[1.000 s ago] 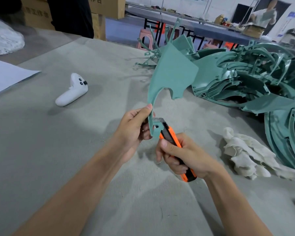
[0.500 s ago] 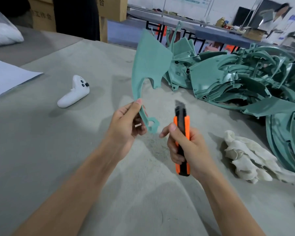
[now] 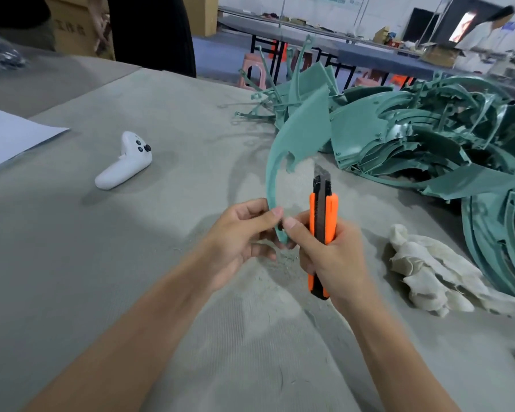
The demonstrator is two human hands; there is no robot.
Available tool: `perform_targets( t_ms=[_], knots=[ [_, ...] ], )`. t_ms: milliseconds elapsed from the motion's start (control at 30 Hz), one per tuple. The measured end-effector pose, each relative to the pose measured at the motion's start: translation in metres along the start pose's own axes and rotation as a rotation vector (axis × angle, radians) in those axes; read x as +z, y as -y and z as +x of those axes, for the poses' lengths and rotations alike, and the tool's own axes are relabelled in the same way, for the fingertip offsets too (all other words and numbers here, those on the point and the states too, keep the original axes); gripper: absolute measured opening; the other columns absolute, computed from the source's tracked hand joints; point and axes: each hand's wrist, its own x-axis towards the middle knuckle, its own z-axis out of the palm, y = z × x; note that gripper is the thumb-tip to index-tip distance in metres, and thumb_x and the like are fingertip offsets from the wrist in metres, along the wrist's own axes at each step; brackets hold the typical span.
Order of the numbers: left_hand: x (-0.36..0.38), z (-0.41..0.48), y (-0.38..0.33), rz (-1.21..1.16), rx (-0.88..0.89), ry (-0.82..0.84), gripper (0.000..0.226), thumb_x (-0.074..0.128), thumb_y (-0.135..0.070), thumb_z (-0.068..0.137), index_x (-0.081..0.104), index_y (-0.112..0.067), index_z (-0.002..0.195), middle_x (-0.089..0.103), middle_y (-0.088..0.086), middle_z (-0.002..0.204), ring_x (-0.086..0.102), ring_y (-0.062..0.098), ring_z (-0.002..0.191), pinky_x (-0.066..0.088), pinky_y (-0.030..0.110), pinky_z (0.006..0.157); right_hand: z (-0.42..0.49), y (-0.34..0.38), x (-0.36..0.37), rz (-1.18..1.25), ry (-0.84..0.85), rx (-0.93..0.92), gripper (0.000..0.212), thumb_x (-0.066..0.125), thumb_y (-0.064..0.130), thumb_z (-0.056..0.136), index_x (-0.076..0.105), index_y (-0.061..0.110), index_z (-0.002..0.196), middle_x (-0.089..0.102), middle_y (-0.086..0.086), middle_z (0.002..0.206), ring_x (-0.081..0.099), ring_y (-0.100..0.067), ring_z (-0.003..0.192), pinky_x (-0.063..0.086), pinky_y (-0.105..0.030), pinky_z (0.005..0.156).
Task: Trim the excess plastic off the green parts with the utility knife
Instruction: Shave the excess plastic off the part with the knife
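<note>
Two hands met at the lower end of the flat teal-green plastic part [image 3: 306, 129], a wide fin-shaped panel on a long curved stem. You held it up in the air above the table, panel uppermost and leaning away to the right. Your left hand [image 3: 238, 236] pinched the stem near its foot between the thumb and curled fingers. Your right hand [image 3: 330, 257] was closed round the orange and black utility knife [image 3: 323, 209], fingers wrapped about the handle. Its thumb stretched leftward to the stem, just beside your left thumb; whether it actually pressed on the plastic was hard to make out. The knife stood nearly upright, its dark blade end pointing up and away from you, just right of the stem and apart from it.

Beneath both hands lay the grey felt-like table cover [image 3: 131, 278]. On it to your right sat a crumpled heap of off-white cloth [image 3: 428, 275]. Beyond that, a tangled pile of matching green plastic parts [image 3: 428, 138] filled the far right of the table. Off to your left lay a white handheld controller [image 3: 125, 165] with dark buttons, and further left the corner of a white sheet of paper [image 3: 9, 135]. At the far edge stood a person in dark clothing [image 3: 152, 28], next to brown cardboard boxes [image 3: 72, 28].
</note>
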Motion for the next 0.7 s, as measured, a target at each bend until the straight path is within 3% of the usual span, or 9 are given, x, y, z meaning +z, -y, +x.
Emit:
perform_targets(
  t_ms=[33, 133, 200, 400, 500, 700],
  knots=[
    [-0.001, 0.001, -0.001, -0.049, -0.015, 0.004, 0.023, 0.06, -0.024, 0.085, 0.064, -0.004, 0.094, 0.066, 0.008, 0.077, 0.061, 0.015, 0.063, 0.047, 0.022, 0.049, 0.0, 0.002, 0.001, 0.023, 0.008, -0.001, 0.019, 0.072, 0.031, 0.087, 0.07, 0.017, 0.074, 0.059, -0.004, 0.059, 0.038, -0.013, 0.041, 0.032, -0.023, 0.04],
    [-0.002, 0.002, -0.002, -0.163, -0.04, -0.006, 0.014, 0.06, -0.021, 0.082, 0.067, -0.009, 0.085, 0.067, 0.002, 0.074, 0.062, 0.012, 0.06, 0.047, 0.02, 0.047, 0.001, 0.002, -0.004, 0.046, 0.034, 0.006, 0.045, 0.055, 0.052, 0.088, 0.068, 0.009, 0.091, 0.056, -0.001, 0.062, 0.037, -0.013, 0.041, 0.029, -0.024, 0.04],
    [-0.003, 0.003, -0.001, -0.238, -0.032, -0.029, 0.013, 0.06, -0.02, 0.08, 0.069, -0.013, 0.075, 0.065, 0.001, 0.071, 0.063, 0.011, 0.058, 0.048, 0.02, 0.046, 0.002, 0.002, -0.01, 0.051, 0.058, 0.025, 0.051, 0.047, 0.058, 0.088, 0.064, 0.009, 0.088, 0.049, -0.001, 0.059, 0.035, -0.011, 0.04, 0.029, -0.021, 0.04],
    [-0.005, 0.004, -0.005, -0.348, 0.04, -0.025, 0.023, 0.056, -0.021, 0.08, 0.073, -0.016, 0.067, 0.064, -0.001, 0.066, 0.064, 0.01, 0.058, 0.051, 0.018, 0.047, 0.001, 0.0, -0.016, -0.069, 0.275, 0.08, 0.042, 0.049, 0.049, 0.089, 0.058, 0.011, 0.073, 0.04, -0.002, 0.054, 0.033, -0.011, 0.037, 0.028, -0.017, 0.038],
    [-0.008, 0.003, -0.007, -0.367, 0.076, -0.001, 0.025, 0.054, -0.02, 0.082, 0.073, -0.016, 0.067, 0.063, -0.001, 0.066, 0.064, 0.011, 0.058, 0.053, 0.019, 0.05, 0.001, -0.001, -0.013, -0.071, 0.292, 0.083, 0.038, 0.052, 0.045, 0.089, 0.057, 0.014, 0.068, 0.036, -0.001, 0.053, 0.03, -0.012, 0.038, 0.027, -0.017, 0.037],
    [-0.008, 0.0, -0.008, -0.332, 0.102, 0.089, 0.018, 0.061, -0.022, 0.08, 0.075, -0.015, 0.072, 0.066, 0.001, 0.069, 0.071, 0.015, 0.065, 0.057, 0.022, 0.057, 0.001, 0.001, -0.013, -0.072, 0.288, 0.095, 0.044, 0.058, 0.055, 0.084, 0.059, 0.014, 0.066, 0.036, -0.003, 0.054, 0.03, -0.011, 0.04, 0.028, -0.019, 0.037]
  ],
)
